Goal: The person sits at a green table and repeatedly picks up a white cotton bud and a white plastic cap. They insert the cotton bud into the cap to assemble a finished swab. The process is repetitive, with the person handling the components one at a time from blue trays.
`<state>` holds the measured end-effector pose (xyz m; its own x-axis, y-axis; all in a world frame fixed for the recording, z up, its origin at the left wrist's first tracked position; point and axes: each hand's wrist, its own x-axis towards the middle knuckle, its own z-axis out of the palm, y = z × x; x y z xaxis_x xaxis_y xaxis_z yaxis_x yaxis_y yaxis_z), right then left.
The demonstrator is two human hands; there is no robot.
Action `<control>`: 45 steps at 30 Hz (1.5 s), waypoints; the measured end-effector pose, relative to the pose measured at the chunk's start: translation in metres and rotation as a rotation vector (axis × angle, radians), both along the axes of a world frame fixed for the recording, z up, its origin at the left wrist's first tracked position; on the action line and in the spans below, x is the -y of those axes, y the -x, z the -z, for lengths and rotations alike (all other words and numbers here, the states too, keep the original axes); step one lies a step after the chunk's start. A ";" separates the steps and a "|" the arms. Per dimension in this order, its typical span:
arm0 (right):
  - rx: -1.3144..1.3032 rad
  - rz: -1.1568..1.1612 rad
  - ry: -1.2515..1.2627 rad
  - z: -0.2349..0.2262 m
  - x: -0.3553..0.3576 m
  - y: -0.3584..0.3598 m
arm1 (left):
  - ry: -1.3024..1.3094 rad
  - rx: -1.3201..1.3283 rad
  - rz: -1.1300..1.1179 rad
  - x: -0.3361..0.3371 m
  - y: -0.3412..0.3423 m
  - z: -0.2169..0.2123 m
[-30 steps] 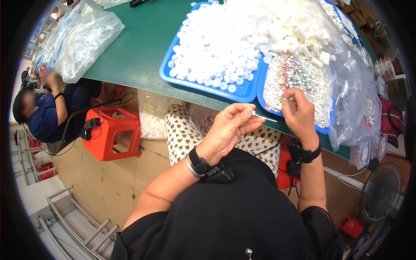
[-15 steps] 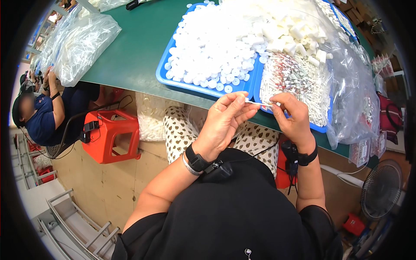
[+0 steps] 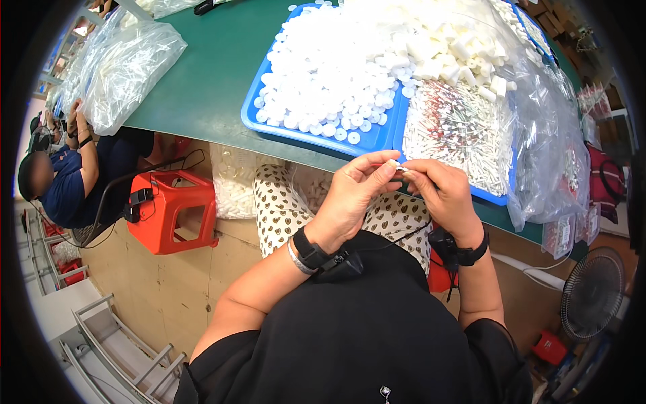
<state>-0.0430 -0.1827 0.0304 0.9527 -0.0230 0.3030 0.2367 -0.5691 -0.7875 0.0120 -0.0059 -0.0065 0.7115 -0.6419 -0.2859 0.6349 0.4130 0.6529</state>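
My left hand [image 3: 353, 195] and my right hand [image 3: 443, 192] meet fingertip to fingertip just off the table's near edge. Both are closed in a pinch around a slim white stick [image 3: 398, 163], mostly covered by the fingers; its ends cannot be made out. Right in front of them is a blue tray [image 3: 252, 111] heaped with small round white discs [image 3: 330, 74]. Beside it, nearer my right hand, a second blue tray [image 3: 494, 198] holds many thin white sticks [image 3: 464, 128], some with reddish or dark parts.
White foam-like pieces [image 3: 464, 50] are piled behind the sticks. Clear plastic bags [image 3: 548, 148] lie at the right, and another bag [image 3: 134, 67] at the far left, near a seated person [image 3: 67, 182]. A red stool [image 3: 168, 215] and a fan [image 3: 592, 293] stand on either side.
My hands have come closer together, fingertips now meeting. The slim white stick that spanned the gap between them is now mostly hidden. My right hand has shifted left and slightly toward me.
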 end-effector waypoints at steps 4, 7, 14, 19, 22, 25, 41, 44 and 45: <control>-0.507 -0.004 -0.713 -0.007 -0.004 0.005 | 0.056 -0.076 0.051 0.000 0.006 0.006; -0.534 0.027 -0.741 -0.001 -0.011 0.006 | 0.074 -0.080 0.055 -0.002 0.004 0.009; -0.207 0.032 -0.020 0.008 -0.018 0.009 | -0.027 -0.055 0.011 -0.001 0.005 0.010; -0.047 0.034 0.110 0.008 -0.020 0.006 | -0.063 -0.002 -0.027 0.001 0.008 0.010; -0.075 0.085 0.062 0.007 -0.030 0.011 | -0.030 0.071 -0.097 0.005 0.012 0.013; -0.105 0.140 0.028 0.006 -0.037 0.015 | -0.031 0.092 -0.127 0.004 0.013 0.011; -0.346 0.085 -0.211 0.000 -0.020 0.020 | 0.010 -0.041 0.092 0.001 0.009 0.011; -0.435 0.114 -0.373 -0.002 -0.024 0.019 | 0.052 -0.085 0.085 0.004 0.009 0.016; -0.462 0.122 -0.431 -0.002 -0.024 0.019 | 0.071 -0.090 0.088 0.002 0.008 0.021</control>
